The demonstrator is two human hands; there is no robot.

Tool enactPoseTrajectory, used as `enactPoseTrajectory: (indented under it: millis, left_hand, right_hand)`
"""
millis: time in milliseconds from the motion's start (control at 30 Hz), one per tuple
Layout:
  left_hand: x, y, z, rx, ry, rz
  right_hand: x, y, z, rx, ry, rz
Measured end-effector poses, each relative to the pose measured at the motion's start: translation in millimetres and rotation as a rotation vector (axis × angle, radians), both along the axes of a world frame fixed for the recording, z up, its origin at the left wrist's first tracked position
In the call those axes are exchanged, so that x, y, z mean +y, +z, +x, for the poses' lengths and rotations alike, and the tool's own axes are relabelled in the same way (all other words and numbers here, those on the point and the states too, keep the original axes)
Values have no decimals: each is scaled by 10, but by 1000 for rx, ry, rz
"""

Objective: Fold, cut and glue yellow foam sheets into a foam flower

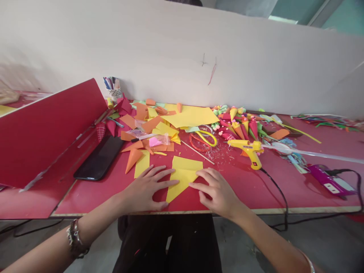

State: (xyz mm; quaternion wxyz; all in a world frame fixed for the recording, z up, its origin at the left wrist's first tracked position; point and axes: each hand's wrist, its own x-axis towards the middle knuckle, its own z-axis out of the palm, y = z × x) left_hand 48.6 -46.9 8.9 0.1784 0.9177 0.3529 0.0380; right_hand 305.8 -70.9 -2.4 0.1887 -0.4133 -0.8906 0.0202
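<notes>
The red counter [256,191] carries a folded yellow sheet [183,176] below centre, a black phone [99,159] at left, a yellow glue gun [251,149] right of centre.

Pale partition [159,57] runs full width behind red-topped tbl [95,193], w/ brownish smudges [24,77] far L. Red panel [51,132] stands tilted on L side. Tbl's front edge [301,209] bare & pale; grey flr [239,242] below. Teal surface [348,17] beyond partition, top R. Light soft, approx. even.
</notes>
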Motion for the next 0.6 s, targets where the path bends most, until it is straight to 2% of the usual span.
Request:
enactPoseTrajectory:
  millis: [233,400,500,600]
  left_hand:
    - [-14,30,11,30,-11,-1]
    - [27,56,-10,7,-57,1]
    - [85,133,-31,-19,-166,-7]
    - [68,225,14,-61,-154,47]
  right_hand:
    - [165,-66,355,-46,-122,38]
    - [211,-29,364,-69,-207,77]
    - [148,-14,273,-58,-111,27]
    - [10,-11,167,-102,0,-89]
